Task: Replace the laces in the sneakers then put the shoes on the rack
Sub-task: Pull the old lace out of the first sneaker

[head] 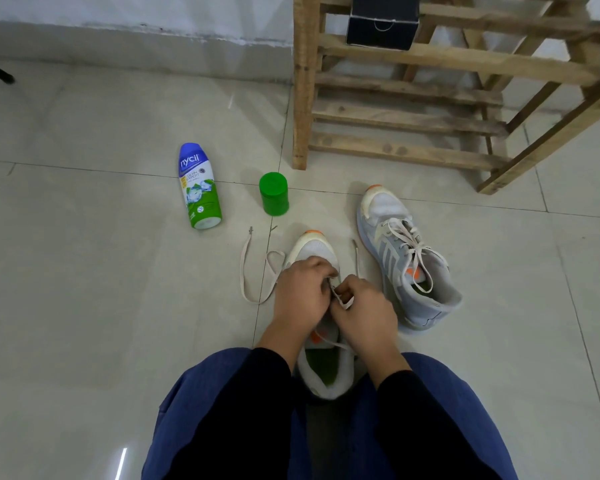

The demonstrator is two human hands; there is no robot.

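Head view: 2 sneakers sit on the tiled floor (84, 306). 1, the near sneaker (321, 251), lies between the person's knees with its toe pointing away; the other sneaker (406, 258) stands just to its right, laced, tilted a little outward. Both hands work over the near one's eyelets. The left hand (300, 289) has its fingers curled down onto the shoe's upper, and the right hand (362, 306) pinches the lace (257, 271) between thumb and fingers right where the 2 hands meet. The lace's loose length loops out on the floor to the left of the shoe, and 1 more strand trails up on the right side. Beyond the shoes are 2 containers: 1 powder bottle (199, 187) lying on its side and 1 green jar (274, 194) standing upright. The wooden rack (409, 119) stands at the upper right, with 1 dark box (381, 24) on a shelf.
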